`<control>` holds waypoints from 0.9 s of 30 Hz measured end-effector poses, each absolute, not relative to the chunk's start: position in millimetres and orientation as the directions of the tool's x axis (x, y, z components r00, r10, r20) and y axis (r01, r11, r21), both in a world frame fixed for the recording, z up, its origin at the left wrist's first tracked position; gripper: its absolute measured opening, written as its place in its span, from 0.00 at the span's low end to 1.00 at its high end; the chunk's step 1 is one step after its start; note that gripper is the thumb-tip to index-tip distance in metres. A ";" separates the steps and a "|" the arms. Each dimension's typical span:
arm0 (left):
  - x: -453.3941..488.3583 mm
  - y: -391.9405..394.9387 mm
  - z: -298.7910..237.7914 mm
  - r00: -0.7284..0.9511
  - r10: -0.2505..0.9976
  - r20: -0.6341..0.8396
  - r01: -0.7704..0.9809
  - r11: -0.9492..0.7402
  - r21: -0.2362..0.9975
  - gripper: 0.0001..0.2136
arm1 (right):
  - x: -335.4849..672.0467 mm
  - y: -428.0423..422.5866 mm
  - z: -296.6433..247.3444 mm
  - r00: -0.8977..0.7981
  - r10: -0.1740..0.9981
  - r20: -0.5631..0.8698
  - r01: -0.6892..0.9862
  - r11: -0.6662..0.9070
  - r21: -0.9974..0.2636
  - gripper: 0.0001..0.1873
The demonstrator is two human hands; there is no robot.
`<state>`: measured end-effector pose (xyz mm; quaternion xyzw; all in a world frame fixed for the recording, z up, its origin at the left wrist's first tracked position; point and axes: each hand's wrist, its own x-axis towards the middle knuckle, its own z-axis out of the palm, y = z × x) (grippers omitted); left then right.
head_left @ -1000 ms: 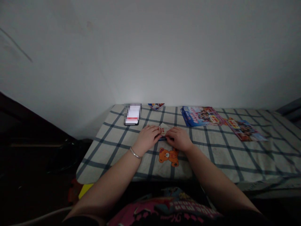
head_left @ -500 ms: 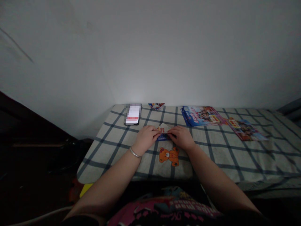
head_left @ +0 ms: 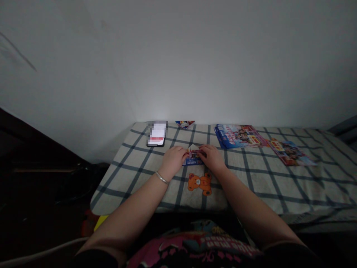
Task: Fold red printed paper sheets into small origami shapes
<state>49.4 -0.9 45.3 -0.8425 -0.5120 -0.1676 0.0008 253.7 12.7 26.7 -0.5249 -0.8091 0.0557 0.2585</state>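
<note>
A partly folded sheet of printed paper (head_left: 192, 160) lies on the checked tablecloth, with a pale pointed tip at its far side and a blue printed strip along its near edge. My left hand (head_left: 173, 159) pinches its left side, fingers bent and pressed together. On the right side my right hand (head_left: 212, 158) grips the paper the same way. The fingertips of both hands cover parts of the fold. Just below the paper shows an orange teddy bear picture (head_left: 199, 184) on the cloth.
A lit phone (head_left: 157, 134) lies at the back left. Beside it, against the wall, is a folded paper triangle (head_left: 185, 124). Several glossy leaflets (head_left: 237, 136) are stacked at the right, and another leaflet (head_left: 291, 152) lies beyond them. The tablecloth (head_left: 125, 167) reaches the table's rounded left corner.
The paper's upper flap has turned over between my fingers, so a coloured printed band now shows where white was. Both hands have shifted slightly away from me.
</note>
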 end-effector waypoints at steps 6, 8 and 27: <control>52.3 1.7 45.4 0.423 0.867 0.264 0.875 -0.467 0.129 0.08 | 252.5 17.2 26.9 -0.273 0.911 0.308 0.860 0.374 -0.347 0.04; 52.8 1.9 43.8 0.428 0.861 0.274 0.877 -0.469 0.106 0.07 | 252.0 17.3 27.5 -0.262 0.918 0.297 0.871 0.358 -0.337 0.05; 45.7 0.8 33.5 0.509 0.793 0.335 0.820 -0.565 0.092 0.16 | 252.0 18.4 23.9 -0.220 0.909 0.353 0.905 0.326 -0.274 0.04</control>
